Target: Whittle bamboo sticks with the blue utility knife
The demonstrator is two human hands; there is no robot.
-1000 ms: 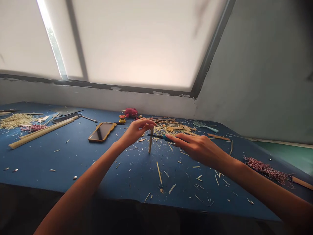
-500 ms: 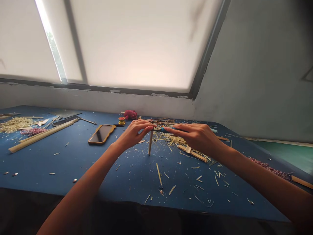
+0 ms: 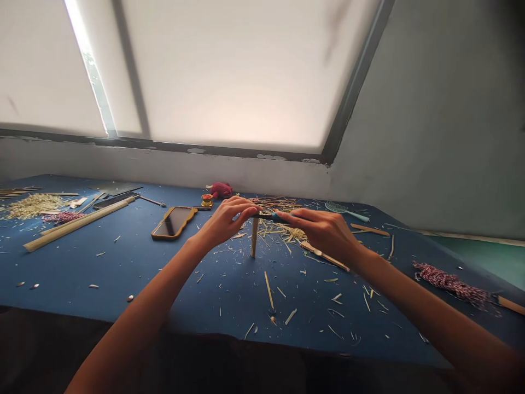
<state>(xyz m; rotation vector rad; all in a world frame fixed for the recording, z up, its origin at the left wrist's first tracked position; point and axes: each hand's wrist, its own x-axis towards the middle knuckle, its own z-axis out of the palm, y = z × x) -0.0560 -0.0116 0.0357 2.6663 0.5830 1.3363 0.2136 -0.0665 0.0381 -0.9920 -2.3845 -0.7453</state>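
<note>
Over the middle of the blue table (image 3: 180, 284), my left hand (image 3: 223, 221) and my right hand (image 3: 324, 227) meet at a slim dark knife-like tool with a blue part, a knife (image 3: 275, 216). My right hand is closed round its handle end. My left thumb and fingers pinch the other end. Below that end a short strip of bamboo or wood (image 3: 254, 241) stands upright on the table, its top at the tool. Just how the edge meets the strip's top is hidden by my fingers.
Thin slivers (image 3: 291, 234) and shavings litter the table. A phone-like framed object (image 3: 174, 223), a gold pot (image 3: 206, 200) and a red toy (image 3: 221, 190) lie behind. Long bamboo pieces (image 3: 82, 223) are left; a hairbrush (image 3: 348, 210) and red-white cord (image 3: 449, 282) right.
The view has shifted slightly left. My right hand has come a little left and lower, uncovering the hairbrush. Both hands keep their hold, and the strip still stands upright.
</note>
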